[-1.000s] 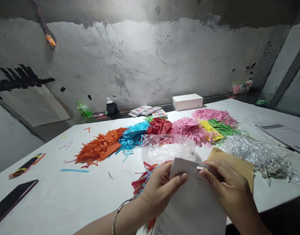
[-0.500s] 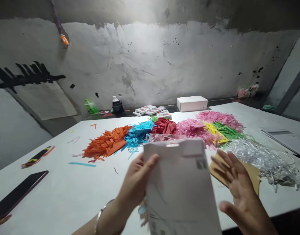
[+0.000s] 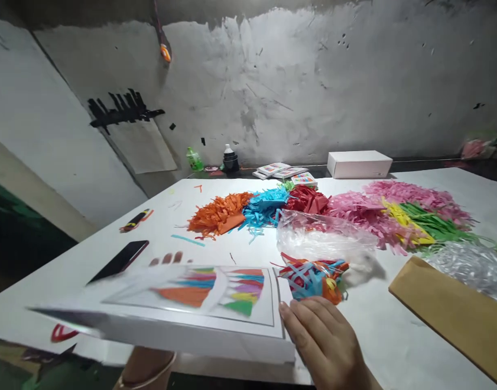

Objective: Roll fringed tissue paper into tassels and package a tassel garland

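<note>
A flat white box (image 3: 179, 325) with a picture of coloured tassels on top lies tilted across the lower left of the view. My right hand (image 3: 329, 341) grips its right end, fingertips on the top edge. Beneath the box is my left hand (image 3: 166, 259); its fingertips show past the far edge and a braceleted wrist below, while the rest is hidden. Just beyond the box rests a bundle of mixed coloured strips (image 3: 313, 276), touching a clear plastic bag (image 3: 325, 235).
Orange (image 3: 220, 214), blue (image 3: 265, 206), red (image 3: 307, 199) and pink (image 3: 360, 211) paper shreds lie across the white table. A brown envelope (image 3: 451, 314) and silver strips (image 3: 471, 268) are at right, a phone (image 3: 121, 261) at left, a white carton (image 3: 359, 164) behind.
The box has turned from upright to nearly flat and moved left, now showing its printed face. My right hand has taken hold of its end. The view has swung left.
</note>
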A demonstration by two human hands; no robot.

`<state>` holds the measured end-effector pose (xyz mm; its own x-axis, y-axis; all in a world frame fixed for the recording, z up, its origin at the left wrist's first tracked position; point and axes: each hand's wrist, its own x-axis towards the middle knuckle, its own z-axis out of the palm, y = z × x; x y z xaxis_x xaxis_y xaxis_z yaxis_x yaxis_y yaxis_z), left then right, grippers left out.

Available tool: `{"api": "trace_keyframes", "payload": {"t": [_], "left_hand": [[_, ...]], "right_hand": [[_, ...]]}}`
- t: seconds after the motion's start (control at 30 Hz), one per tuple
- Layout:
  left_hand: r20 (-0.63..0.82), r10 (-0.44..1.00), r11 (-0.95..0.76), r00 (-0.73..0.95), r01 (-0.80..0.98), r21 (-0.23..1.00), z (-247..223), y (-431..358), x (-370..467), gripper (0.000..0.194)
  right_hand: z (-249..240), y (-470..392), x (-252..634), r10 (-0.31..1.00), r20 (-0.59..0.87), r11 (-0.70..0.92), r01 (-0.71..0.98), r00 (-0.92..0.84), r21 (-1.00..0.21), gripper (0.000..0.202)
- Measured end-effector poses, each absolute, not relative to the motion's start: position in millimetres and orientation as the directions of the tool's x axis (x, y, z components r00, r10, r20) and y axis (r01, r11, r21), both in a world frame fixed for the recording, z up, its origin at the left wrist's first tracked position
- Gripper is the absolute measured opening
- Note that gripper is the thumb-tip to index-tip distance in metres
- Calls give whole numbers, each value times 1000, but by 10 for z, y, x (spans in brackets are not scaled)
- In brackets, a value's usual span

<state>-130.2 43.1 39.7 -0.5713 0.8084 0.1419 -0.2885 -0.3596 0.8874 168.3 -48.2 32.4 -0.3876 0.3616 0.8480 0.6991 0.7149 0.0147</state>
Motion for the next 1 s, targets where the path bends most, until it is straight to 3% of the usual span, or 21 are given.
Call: {"api": "trace_keyframes", "payload": {"t": [0.1,0.2,0.27,0.33,0.4,0.47,0.53,0.57,0.63,0.7,0.77,0.9,1.0], "left_hand": [[-12,559,-262,-829,-189,946,320,329,-1911,41],[78,318,-284,-945,-16,959,299,147,-2177,32],[196,367,-267,-910,99,959,259,9,-2096,28],[313,644,-191,-699,249,949,199,-84,-1831,24],[289,931,-157,-225,468,869,144,-77,-1447,26],[226,925,-379,305,698,607,107,47,-1038,36],[160,770,-638,618,740,213,84,254,-698,49],[98,709,-704,698,708,58,75,368,-575,50],[30,636,-766,771,636,-97,58,568,-430,40],[10,596,-796,803,592,-126,40,689,-398,34],[18,552,-825,834,549,-133,23,717,-425,32],[72,451,-877,890,457,-149,0,595,-456,29],[90,413,-896,906,422,-136,20,494,-432,25]], "right_hand": [[154,-308,1616,410,807,675,736,-426,46,38],[-63,-246,1703,507,785,589,808,-356,-14,39],[-140,-196,1781,598,773,424,902,-213,-79,35],[-180,-108,1799,694,716,201,976,-82,-82,42],[-233,-2,1728,772,635,38,999,-28,-2,54],[-328,73,1614,819,572,-20,997,-30,80,59],[-442,82,1554,845,526,23,989,-96,144,51],[-493,58,1574,850,499,93,982,-165,167,42],[-563,-38,1741,821,446,307,934,-356,181,29],[-599,-176,2038,734,421,521,840,-532,154,32],[-634,-322,2337,660,425,616,770,-619,164,37],[-777,-503,2462,764,512,396,912,-391,106,70],[-872,-507,2263,845,490,239,971,-212,7,69]]}}
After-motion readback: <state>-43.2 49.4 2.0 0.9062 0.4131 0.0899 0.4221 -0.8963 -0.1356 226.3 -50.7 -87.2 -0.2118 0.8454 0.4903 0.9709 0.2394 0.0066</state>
